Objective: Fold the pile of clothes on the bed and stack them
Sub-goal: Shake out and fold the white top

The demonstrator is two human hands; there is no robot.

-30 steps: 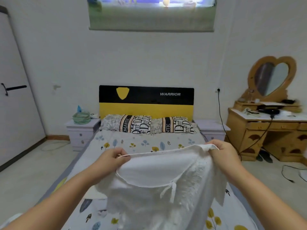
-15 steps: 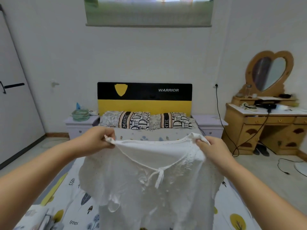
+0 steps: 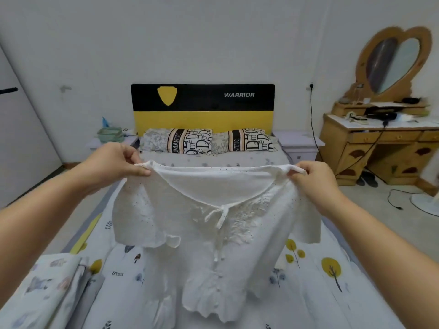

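1. The left hand (image 3: 111, 163) pinches the left shoulder of a white blouse (image 3: 213, 224), thumb on top.
2. The right hand (image 3: 313, 178) grips the right shoulder, fingers curled round the cloth.
3. The blouse hangs spread between both hands at the frame's centre, above the bed (image 3: 308, 293), its front facing the camera, tie bow and button row down the middle.
4. Folded bedding (image 3: 45, 288) lies at 8 o'clock.
5. Pillows (image 3: 206, 141) sit at 12 o'clock below the headboard (image 3: 202, 108); a dresser (image 3: 380, 148) stands at 2 o'clock.
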